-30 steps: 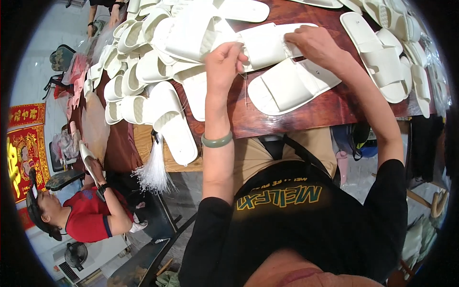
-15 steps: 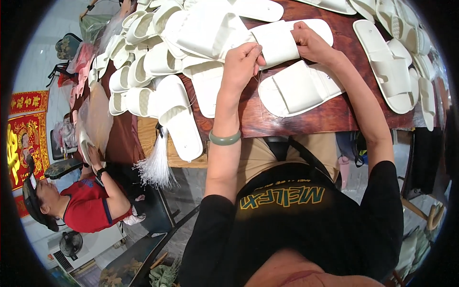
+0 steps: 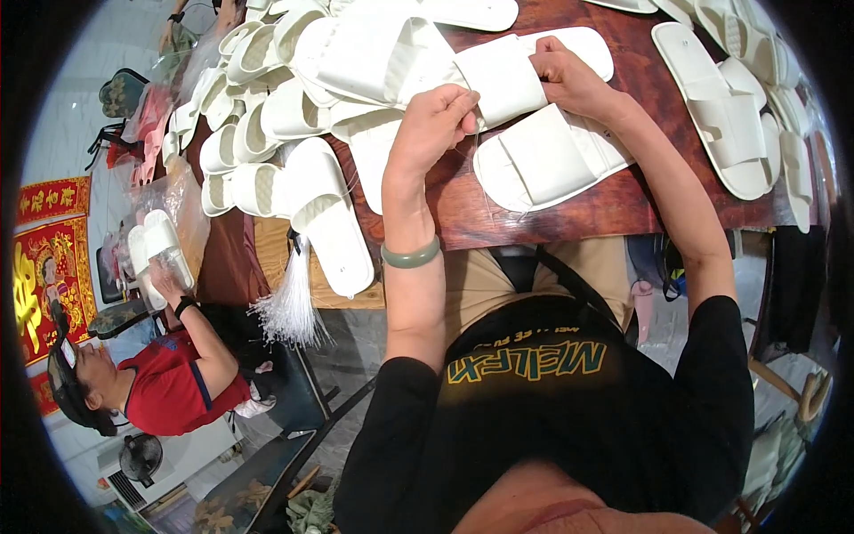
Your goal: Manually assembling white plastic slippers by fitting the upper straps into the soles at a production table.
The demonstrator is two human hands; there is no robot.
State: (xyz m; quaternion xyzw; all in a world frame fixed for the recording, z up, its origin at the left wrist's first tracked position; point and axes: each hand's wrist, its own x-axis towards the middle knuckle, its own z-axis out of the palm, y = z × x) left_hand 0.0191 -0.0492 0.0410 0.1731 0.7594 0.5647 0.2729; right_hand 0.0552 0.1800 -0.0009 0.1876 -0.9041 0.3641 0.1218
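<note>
A white open-toe slipper [image 3: 500, 80] lies on the table in front of me, its toe end up and to the right. My right hand [image 3: 569, 82] grips it at the strap's right edge, with its fingertips partly hidden under the strap. My left hand [image 3: 436, 125] is pinched closed at the strap's lower left corner. A thin strand hangs by its fingertips. Another white slipper [image 3: 547, 160] rests just below, nearer the table's front edge. A slipper pile [image 3: 356, 53] reaches close to my left hand.
A tuft of thin white strands [image 3: 294, 298] hangs at the table's front edge beside an overhanging slipper [image 3: 331, 222]. More slippers [image 3: 716, 116] lie at the right on the dark red wooden table [image 3: 640, 209]. On the left a co-worker [image 3: 178, 383] in red holds a pair of slippers [image 3: 160, 249].
My hands and the slipper have shifted only slightly left. The co-worker's pair of slippers has turned so that their white faces show.
</note>
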